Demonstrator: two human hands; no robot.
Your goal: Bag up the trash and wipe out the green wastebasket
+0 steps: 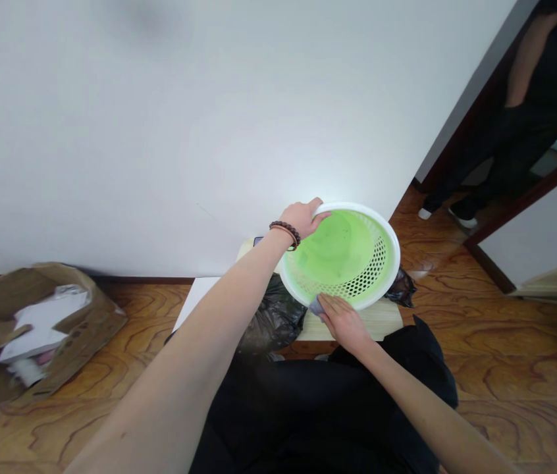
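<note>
A round green basket [336, 245] with a white rim and a perforated side is tilted so that I look into it. At its upper left, my left hand [303, 218] is closed round the rim, thumb and fingers on either side. My right hand [344, 321] is at the lower rim and presses a small greyish-purple cloth [317, 306] against it. Most of the cloth is hidden under the fingers. Below the basket lies a light wooden surface [388, 320]. A black plastic bag [278, 321] sits left of the basket, and another dark bag [401, 288] shows on the right.
An open cardboard box [85, 329] with papers and packaging stands on the wooden floor [150, 316] at left. The white wall [184, 131] rises right behind the basket. A person in dark clothes [550, 79] stands by the doorway at upper right.
</note>
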